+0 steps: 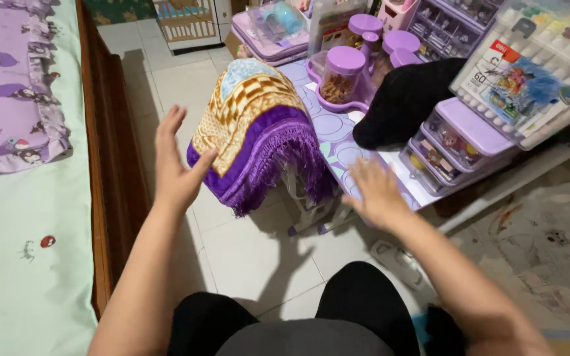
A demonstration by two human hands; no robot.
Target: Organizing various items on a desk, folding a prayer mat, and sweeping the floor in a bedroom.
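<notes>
My left hand [174, 165] is raised in the air with fingers spread, just left of a folded purple and gold fringed rug [252, 132] that drapes over the end of a low purple table [338, 142]. It holds nothing. Over the table's near edge hovers my right hand [377, 191], open and palm down, close to a black cloth [407, 99] and a small purple drawer unit [453, 142]. Whether it touches the table I cannot tell. My black-clad knees show at the bottom.
A bed with a green sheet [21, 250], purple blanket and wooden frame [110, 198] runs along the left. Purple-lidded jars [341, 76], clear boxes and a large marker set case [536, 66] crowd the table. White tiled floor [252, 244] lies between.
</notes>
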